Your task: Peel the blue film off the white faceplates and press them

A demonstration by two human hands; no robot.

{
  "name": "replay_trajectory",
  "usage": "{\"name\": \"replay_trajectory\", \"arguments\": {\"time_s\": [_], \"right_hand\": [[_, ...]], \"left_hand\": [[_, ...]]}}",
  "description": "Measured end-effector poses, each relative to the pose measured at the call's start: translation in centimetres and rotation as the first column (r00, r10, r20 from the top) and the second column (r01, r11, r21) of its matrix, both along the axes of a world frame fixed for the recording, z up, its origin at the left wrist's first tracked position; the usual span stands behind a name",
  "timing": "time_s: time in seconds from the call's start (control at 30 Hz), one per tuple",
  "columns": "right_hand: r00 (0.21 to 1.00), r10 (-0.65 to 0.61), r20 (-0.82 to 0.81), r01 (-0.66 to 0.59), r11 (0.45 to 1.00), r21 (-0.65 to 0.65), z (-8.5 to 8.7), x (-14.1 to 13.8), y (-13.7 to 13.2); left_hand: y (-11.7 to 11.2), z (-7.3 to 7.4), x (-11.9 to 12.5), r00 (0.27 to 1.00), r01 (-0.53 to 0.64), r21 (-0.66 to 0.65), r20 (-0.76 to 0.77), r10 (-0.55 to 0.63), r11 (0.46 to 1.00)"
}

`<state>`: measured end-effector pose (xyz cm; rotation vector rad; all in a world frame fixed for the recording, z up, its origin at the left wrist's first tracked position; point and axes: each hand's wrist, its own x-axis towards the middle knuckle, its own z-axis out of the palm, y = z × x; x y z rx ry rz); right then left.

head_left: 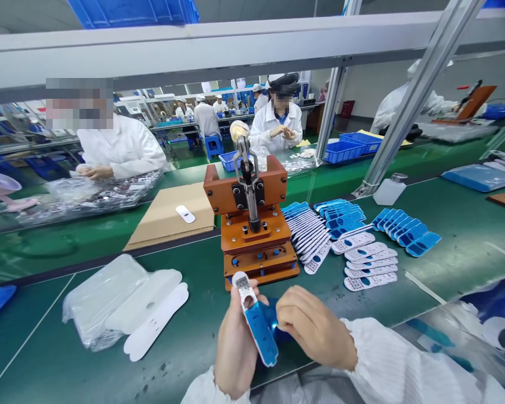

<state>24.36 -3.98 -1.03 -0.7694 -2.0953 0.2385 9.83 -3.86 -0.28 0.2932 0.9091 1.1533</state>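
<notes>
While the left hand (pixel 238 345) held the slim panel (pixel 257 325) between its fingers (pixel 235 303), the right hand (pixel 313 322) pinched blue film (pixel 271 310) just beside them, the panel seeming light, stiff and slick, best gripped by its long edges.

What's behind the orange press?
Past the orange press, a person in a white coat and part of a blue bin show. Whatever its body covers can't be seen.

- I'm standing in a factory assembly workshop.
- People in white work coats (pixel 128 143) sit at long, green-topped benches (pixel 197 342).
- A bolted, orange-brown fixture (pixel 235 238) stands there.
- Rectangular blue plastic bins (pixel 340 152) sit nearby.
</notes>
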Motion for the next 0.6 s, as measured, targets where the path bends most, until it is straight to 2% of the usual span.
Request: {"name": "replay_trajectory", "arguments": {"time_s": [0.13,0.17,0.23,0.27,0.33,0.4,0.43,0.47,0.53,0.6], "right_hand": [[0.988,0.029,-0.15,-0.045,0.994,-0.103,-0.7,-1.0,-2.6],[0.977,0.005,-0.215,-0.036,0.99,-0.139,-0.9,-1.0,-3.0],[0.93,-0.115,-0.349,0.021,0.965,-0.262,-1.4,-0.5,-3.5],[0.899,-0.209,-0.386,0.065,0.933,-0.355,-1.8,-0.2,-3.5],[0.852,-0.398,-0.34,0.157,0.814,-0.559,-2.9,0.7,-3.0],[0.849,-0.491,-0.193,0.241,0.687,-0.685,-4.4,1.4,-2.3],[0.859,-0.498,-0.12,0.281,0.653,-0.704,-5.1,1.7,-1.9],[0.865,-0.499,-0.062,0.321,0.643,-0.695,-5.7,1.9,-1.7],[0.855,-0.519,-0.01,0.397,0.667,-0.631,-6.2,2.2,-1.4],[0.854,-0.519,-0.033,0.413,0.715,-0.565,-5.7,2.3,-1.3]], "left_hand": [[1.3,0.1,-2.4,0.975,-0.224,0.095,0.004,0.224,0.97],[1.8,0.2,-3.4,0.954,-0.298,0.109,-0.007,0.301,0.948],[2.7,0.3,-5.9,0.878,-0.47,0.147,-0.021,0.478,0.87],[3.1,0.4,-7.2,0.827,-0.551,0.174,-0.018,0.562,0.816],[3.6,0.6,-9.2,0.74,-0.651,0.26,0.009,0.673,0.713],[3.6,0.7,-10.0,0.715,-0.66,0.349,0.021,0.699,0.665],[3.4,0.7,-9.9,0.729,-0.635,0.384,0.01,0.684,0.671],[3.1,0.7,-9.5,0.753,-0.595,0.412,-0.015,0.658,0.69],[2.4,0.4,-8.1,0.817,-0.483,0.427,-0.095,0.569,0.765],[1.7,0.1,-6.4,0.882,-0.337,0.397,-0.186,0.434,0.854]]}}
